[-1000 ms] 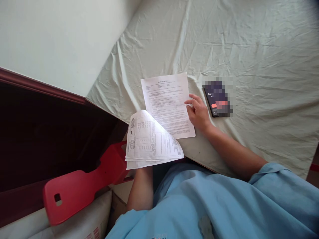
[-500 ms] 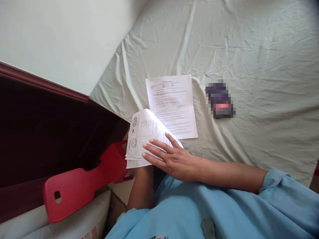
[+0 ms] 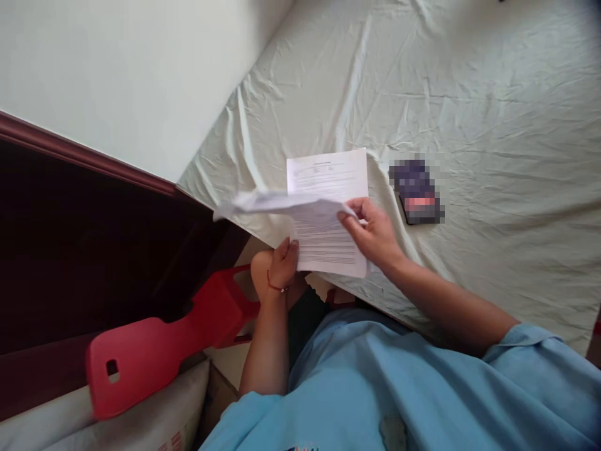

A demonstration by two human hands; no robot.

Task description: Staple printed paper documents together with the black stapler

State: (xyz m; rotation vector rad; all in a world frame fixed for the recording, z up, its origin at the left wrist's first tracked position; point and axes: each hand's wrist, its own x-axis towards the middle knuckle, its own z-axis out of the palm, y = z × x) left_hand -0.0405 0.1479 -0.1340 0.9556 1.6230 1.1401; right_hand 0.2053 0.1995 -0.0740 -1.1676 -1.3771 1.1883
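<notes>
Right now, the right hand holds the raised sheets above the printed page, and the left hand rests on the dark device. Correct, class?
No: in the head view, the left hand is at the lower left edge of the printed page, not on the dark device. The right hand does hold the raised sheets.

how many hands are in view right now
2: the left hand, at the lower left edge of the printed sheet, and the right hand, pinching the right end of the blurred raised papers. No other hand shows.
</notes>
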